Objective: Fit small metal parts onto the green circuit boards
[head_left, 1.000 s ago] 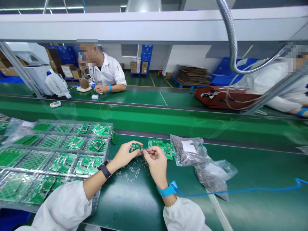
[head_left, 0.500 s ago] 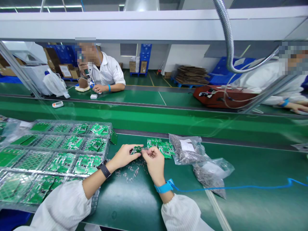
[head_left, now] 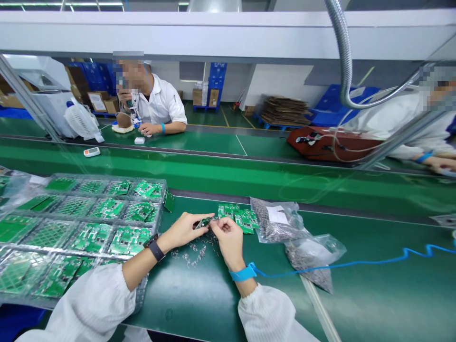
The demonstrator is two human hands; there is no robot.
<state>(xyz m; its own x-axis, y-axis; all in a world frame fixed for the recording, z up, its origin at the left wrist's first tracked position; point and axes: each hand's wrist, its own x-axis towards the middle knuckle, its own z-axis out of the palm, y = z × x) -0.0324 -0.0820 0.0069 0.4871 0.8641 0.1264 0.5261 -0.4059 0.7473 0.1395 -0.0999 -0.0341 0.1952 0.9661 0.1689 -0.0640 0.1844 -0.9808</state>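
Between thumb and fingers, my left hand (head_left: 185, 231) grips a small green circuit board (head_left: 204, 222), which is tilted. The fingers of my right hand (head_left: 228, 235) are pinched together at the board's right edge; whatever is in the pinch is too small to make out. Many small bent metal pieces (head_left: 194, 254) lie loose on the green bench top below both hands. Just beyond my right hand lies a group of green circuit boards (head_left: 245, 219). A blue wrist strap (head_left: 243, 273) circles my right wrist.
Clear trays (head_left: 80, 223) of circuit boards fill the left side. Two plastic bags (head_left: 276, 221) of small metal parts lie to the right, and a blue coiled cord (head_left: 356, 262) crosses the bench. Across the line sits a co-worker (head_left: 166, 102); another person is at far right.
The circuit board in my left hand has tilted more steeply. My right hand stays pinched at its edge. The blue cord has shifted upward at the right.
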